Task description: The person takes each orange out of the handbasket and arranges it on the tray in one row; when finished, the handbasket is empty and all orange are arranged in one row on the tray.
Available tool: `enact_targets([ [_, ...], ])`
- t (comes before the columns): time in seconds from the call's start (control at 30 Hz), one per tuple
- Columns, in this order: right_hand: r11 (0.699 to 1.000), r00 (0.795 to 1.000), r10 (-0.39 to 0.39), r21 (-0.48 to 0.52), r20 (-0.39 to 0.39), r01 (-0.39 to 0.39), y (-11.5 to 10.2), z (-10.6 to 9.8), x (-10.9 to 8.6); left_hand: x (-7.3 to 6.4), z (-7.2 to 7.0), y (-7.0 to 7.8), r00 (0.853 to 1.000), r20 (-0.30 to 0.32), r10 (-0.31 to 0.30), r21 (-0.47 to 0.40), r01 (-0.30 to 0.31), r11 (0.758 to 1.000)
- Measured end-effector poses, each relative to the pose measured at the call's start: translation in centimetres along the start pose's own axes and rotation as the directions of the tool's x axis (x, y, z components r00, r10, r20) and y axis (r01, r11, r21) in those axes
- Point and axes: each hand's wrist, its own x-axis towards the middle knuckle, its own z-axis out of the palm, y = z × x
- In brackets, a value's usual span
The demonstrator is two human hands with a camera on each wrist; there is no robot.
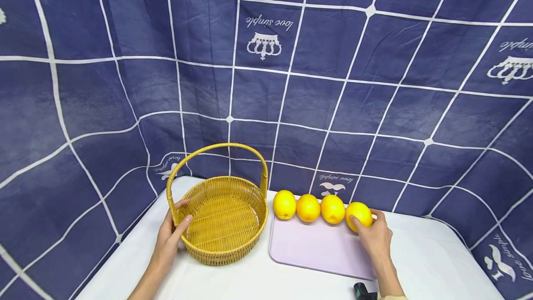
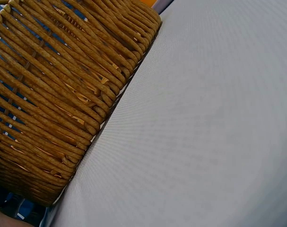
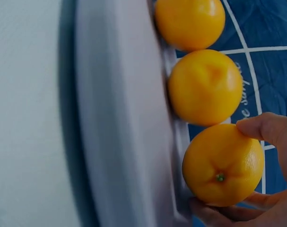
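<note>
A round yellow-brown wicker basket [image 1: 222,253] with a tall arched handle stands on the left of the table, nothing inside it. My left hand [image 1: 169,236] grips its left rim, thumb on the inner side. Four is too exact a look, so: several oranges stand in a row along the back of a pale lilac tray [image 1: 318,249]. My right hand [image 1: 376,235] holds the rightmost orange [image 3: 222,165] between thumb and fingers. Beside it is another orange [image 3: 204,87], touching or nearly so. In the left wrist view only the basket's woven side [image 2: 63,94] shows clearly.
A white cloth [image 1: 233,281] covers the table. Dark blue curtain fabric [image 1: 266,96] with white lines hangs behind and at both sides. A small dark object [image 1: 362,290] lies by the right wrist at the tray's front.
</note>
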Motion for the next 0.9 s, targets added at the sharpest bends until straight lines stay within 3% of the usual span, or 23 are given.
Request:
enact_targets([
  [0.27,1.000,0.999,-0.004,-0.007,0.035,0.004,0.1,0.7,0.0,-0.3,-0.3,-0.1,1.000,-0.018,0.007,0.018,-0.007,1.000],
  [0.67,0.999,0.995,0.007,-0.038,0.101,-0.003,-0.4,-0.8,0.3,0.2,0.0,0.0,0.999,-0.025,0.043,0.041,-0.042,0.998],
  [0.8,0.999,0.993,0.023,-0.049,0.113,-0.018,-1.3,-1.7,0.3,0.0,-0.3,0.3,0.989,-0.118,0.091,0.019,-0.090,0.996],
  [0.9,0.997,0.991,0.042,-0.072,0.124,-0.033,-1.8,-2.9,0.4,-0.1,-0.5,0.5,0.961,-0.221,0.165,0.007,-0.167,0.986],
])
